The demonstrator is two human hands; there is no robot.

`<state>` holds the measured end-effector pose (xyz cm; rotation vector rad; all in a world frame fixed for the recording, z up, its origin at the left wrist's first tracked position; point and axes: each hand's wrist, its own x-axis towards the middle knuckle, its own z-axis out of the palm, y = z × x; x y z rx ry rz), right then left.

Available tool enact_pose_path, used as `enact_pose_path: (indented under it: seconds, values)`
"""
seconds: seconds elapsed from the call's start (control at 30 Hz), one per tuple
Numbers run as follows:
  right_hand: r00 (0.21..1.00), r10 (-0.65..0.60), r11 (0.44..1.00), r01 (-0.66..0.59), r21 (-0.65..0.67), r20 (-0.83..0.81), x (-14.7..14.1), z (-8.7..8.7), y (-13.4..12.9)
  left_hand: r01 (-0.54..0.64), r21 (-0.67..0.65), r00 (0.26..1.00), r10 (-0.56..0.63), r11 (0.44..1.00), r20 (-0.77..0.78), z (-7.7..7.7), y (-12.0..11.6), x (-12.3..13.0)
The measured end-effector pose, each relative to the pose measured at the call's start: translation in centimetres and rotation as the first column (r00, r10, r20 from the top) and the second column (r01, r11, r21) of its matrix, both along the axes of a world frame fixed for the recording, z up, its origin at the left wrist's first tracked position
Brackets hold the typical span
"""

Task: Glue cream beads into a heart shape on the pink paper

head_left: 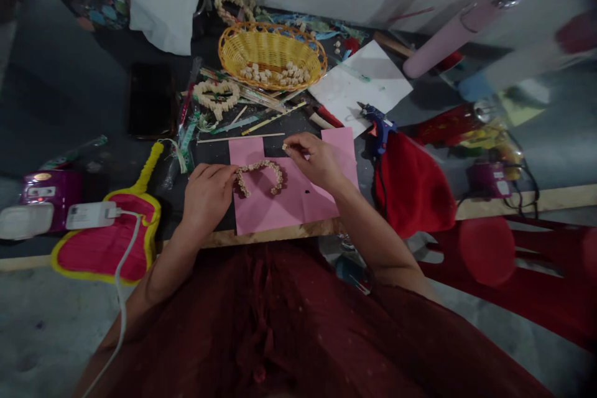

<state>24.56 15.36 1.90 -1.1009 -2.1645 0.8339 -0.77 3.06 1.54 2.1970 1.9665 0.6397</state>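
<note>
Near the table's point(275, 233) front edge, my left grip point(208, 196) closes on the strand's point(279, 175) left bend over pink paper point(284, 208), my right grip point(316, 158) pinches a bit point(285, 147), and joining them, seemingly the step, calls for steadiness.

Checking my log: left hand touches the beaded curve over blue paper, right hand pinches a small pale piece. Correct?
The head view shows pink paper, not blue. The left hand touches the beaded curve over it; the right hand pinches a small pale piece.
</note>
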Motion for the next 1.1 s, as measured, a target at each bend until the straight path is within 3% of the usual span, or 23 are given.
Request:
enact_pose_path:
  seconds: [0.27,0.77,1.1]
  values:
    - [0.997,0.041,0.998,-0.045,-0.053,-0.067,-1.1,-1.3,-1.3,-0.008,-0.021,1.0,0.008,1.0,-0.021,0.3,0.1,0.2]
    - [0.995,0.032,0.994,-0.042,-0.102,-0.098,-1.2,-1.6,-1.4,-0.018,-0.065,1.0,0.018,0.998,-0.004,0.3,0.1,0.2]
    - [0.993,0.056,0.994,-0.066,-0.091,-0.109,-1.2,-1.4,-1.3,-0.018,0.001,0.999,0.018,1.0,0.034,0.3,0.0,0.3]
